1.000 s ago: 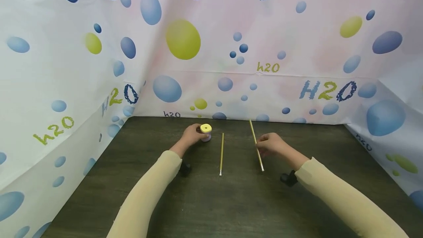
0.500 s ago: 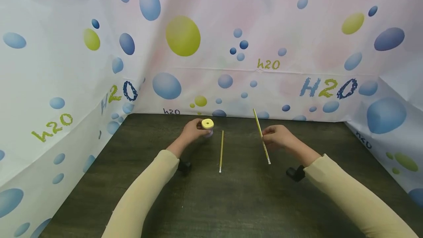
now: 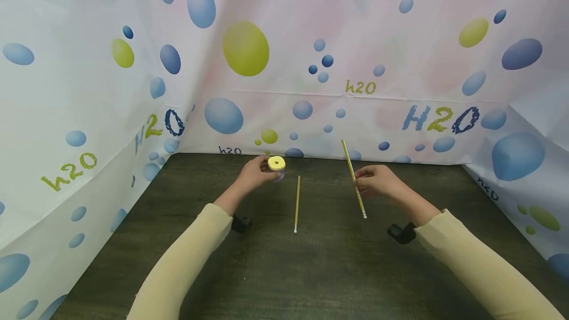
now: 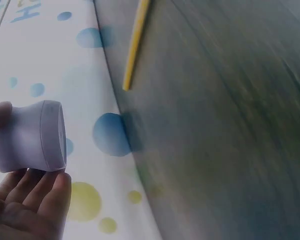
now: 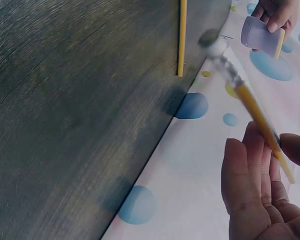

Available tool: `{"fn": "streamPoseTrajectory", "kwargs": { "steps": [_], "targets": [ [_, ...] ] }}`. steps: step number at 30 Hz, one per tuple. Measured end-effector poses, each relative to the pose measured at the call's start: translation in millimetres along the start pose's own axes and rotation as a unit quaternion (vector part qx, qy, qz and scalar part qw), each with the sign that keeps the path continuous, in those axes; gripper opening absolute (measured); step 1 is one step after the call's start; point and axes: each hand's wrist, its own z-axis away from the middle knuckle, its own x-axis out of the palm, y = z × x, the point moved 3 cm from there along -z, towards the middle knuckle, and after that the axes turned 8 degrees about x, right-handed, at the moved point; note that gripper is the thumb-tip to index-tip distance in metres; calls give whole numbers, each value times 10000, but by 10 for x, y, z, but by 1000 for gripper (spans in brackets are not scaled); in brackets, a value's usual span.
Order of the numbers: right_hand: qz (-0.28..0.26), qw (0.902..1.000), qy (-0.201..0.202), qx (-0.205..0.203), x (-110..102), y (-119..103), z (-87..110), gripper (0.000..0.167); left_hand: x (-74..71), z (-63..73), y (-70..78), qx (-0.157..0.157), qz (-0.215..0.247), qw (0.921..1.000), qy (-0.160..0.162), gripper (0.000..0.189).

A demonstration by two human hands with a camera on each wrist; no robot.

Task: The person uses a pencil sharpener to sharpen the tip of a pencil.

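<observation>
My left hand (image 3: 253, 175) holds a small pencil sharpener (image 3: 272, 166) with a yellow top, a dark hole in it and a pale purple body. The left wrist view shows the sharpener's smooth purple base (image 4: 27, 135) between thumb and fingers, off the table. With thumb and fingertips, my right hand (image 3: 377, 180) pinches a yellow pencil (image 3: 348, 158) near its middle. This pencil is tilted in the air, its white eraser end (image 5: 217, 47) toward me. A second yellow pencil (image 3: 297, 204) lies on the table between the hands, its eraser end toward me.
The dark wooden table (image 3: 320, 270) reaches back to a white backdrop (image 3: 284, 53) printed with blue and green drops. Black wrist mounts (image 3: 401, 233) sit under the forearms.
The sharpener has been raised off the table in my left hand. My right hand has lifted its pencil and shifted it slightly to the right. The other pencil stays put.
</observation>
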Motion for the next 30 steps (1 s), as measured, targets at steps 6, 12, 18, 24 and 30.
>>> {"fn": "streamPoseTrajectory", "kwargs": {
  "steps": [6,12,18,24,30],
  "targets": [
    [-92,9999,46,-72,-14,-21,56,42,-77,96,74,103,10,9999,32,61],
    [-157,9997,61,-204,-22,-5,140,40,-129,173,148,236,69,9997,42,62],
    [-142,9990,21,-421,-25,70,199,40,-142,267,190,326,115,9994,12,61],
    [-4,9983,101,-567,0,121,239,38,-132,338,220,336,112,9994,-33,62],
    [-11,9979,124,-641,42,130,300,36,-132,398,251,389,11,9992,-60,62]
  ]
}}
